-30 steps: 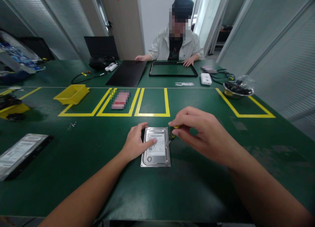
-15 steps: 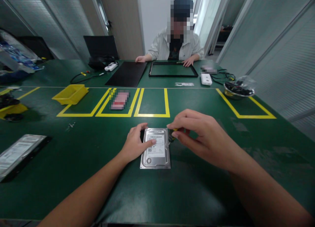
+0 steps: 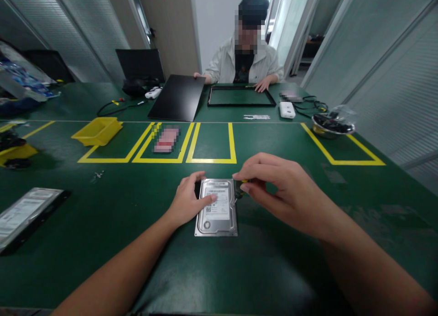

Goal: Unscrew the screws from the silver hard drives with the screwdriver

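Note:
A silver hard drive with a white label lies flat on the green table in front of me. My left hand grips its left side, the thumb resting on the label and the fingers along the edge. Close to the drive's upper right edge, my right hand pinches a small screwdriver with a dark and yellow handle. Much of this tool is hidden by the fingers, and I cannot tell whether its tip touches the drive.
A second hard drive lies at the left, near some small screws. Beyond are a yellow bin, yellow tape outlines and a metal bowl of parts. Across the table a person handles a black panel beside a black frame.
The person opposite has lifted the far edge of the black panel, which is now tilted. My hands and the hard drive stay almost in place.

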Motion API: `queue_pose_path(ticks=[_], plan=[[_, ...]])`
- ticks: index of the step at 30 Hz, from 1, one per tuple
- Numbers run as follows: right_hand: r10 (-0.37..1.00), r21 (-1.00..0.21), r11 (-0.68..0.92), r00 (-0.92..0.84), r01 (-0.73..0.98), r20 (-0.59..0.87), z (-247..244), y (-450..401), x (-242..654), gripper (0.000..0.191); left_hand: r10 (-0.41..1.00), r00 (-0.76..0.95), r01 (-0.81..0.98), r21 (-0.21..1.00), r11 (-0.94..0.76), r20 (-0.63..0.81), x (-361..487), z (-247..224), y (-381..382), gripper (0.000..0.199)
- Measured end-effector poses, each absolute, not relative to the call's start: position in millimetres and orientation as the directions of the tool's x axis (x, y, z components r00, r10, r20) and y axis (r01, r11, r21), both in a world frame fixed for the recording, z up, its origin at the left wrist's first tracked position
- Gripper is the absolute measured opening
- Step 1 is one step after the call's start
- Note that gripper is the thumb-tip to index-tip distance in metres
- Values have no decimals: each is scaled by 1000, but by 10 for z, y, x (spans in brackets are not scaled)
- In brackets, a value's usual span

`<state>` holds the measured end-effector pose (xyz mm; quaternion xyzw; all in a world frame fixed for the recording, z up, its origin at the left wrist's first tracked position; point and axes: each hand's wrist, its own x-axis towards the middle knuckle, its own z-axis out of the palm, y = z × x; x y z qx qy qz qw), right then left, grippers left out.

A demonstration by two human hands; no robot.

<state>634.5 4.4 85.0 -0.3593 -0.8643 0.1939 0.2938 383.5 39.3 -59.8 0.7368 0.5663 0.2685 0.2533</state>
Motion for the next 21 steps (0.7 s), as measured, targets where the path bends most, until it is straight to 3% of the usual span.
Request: queue_pose_path(ticks=[11, 21], plan=[[730, -570, 666, -578, 481, 365, 831, 49, 6341, 23, 969, 219, 704, 668, -240, 118, 3829, -611, 401, 74], [738, -550, 666, -548, 503, 393, 807, 81, 6312, 9, 967, 219, 728, 638, -250, 130, 3837, -603, 388, 73]])
